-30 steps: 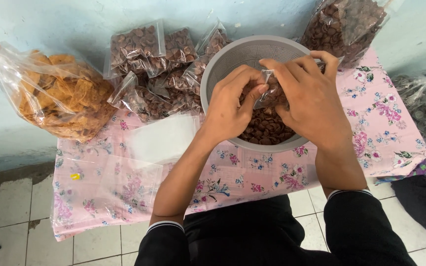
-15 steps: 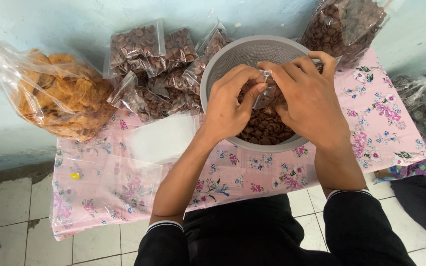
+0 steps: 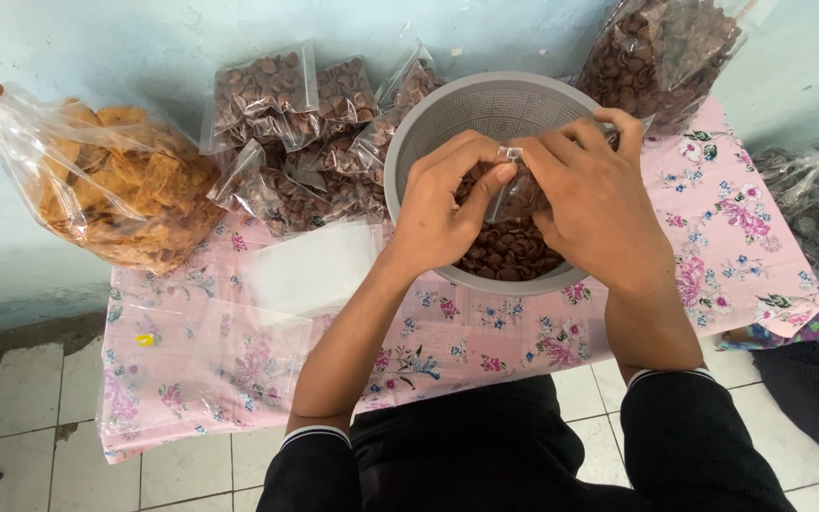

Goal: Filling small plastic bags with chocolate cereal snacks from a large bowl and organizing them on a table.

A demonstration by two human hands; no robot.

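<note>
Both my hands are over the grey colander, which sits on the pink flowered surface and holds a heap of brown chips. Left hand: grip pressed together, thumb and fingers pinching the near edge of a small clear pouch. Right hand: grip closed on the pouch's other side, fingers wrapped over its mouth. The pouch hangs between the two grips, just above the chips, partly filled as far as I can tell; its lower part is hidden behind my right palm. Handling, as I judge it: thin film, soft, light, likely slippery; the chips are brittle, so hold it by the top rim, not the belly. Beyond the left grip lies a pile of filled pouches; further out on that side, a big bag of orange crackers. Beyond the right grip stands a large bag of brown chips.
</note>
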